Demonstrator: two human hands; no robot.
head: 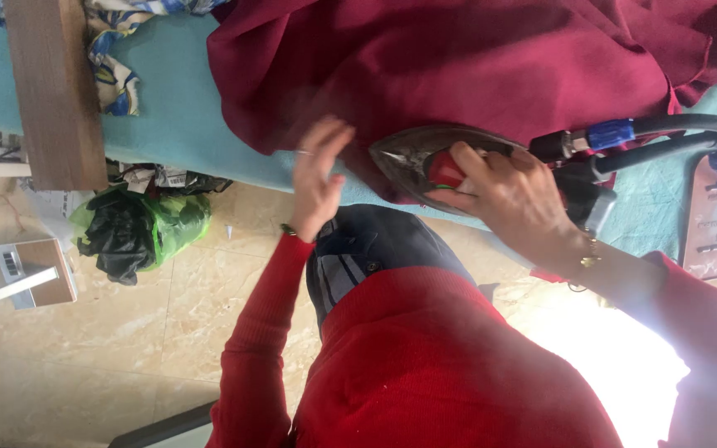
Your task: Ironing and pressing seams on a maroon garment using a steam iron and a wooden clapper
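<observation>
Right hand (514, 199) gripping iron (425, 162) on maroon cloth (458, 66) – left hand (317, 178) at its edge

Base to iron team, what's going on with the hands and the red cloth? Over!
Right hand gripping the iron, pressed on the maroon cloth. Left hand open, at the cloth's edge. Cloth bunched ahead of the iron on the teal board.
</observation>
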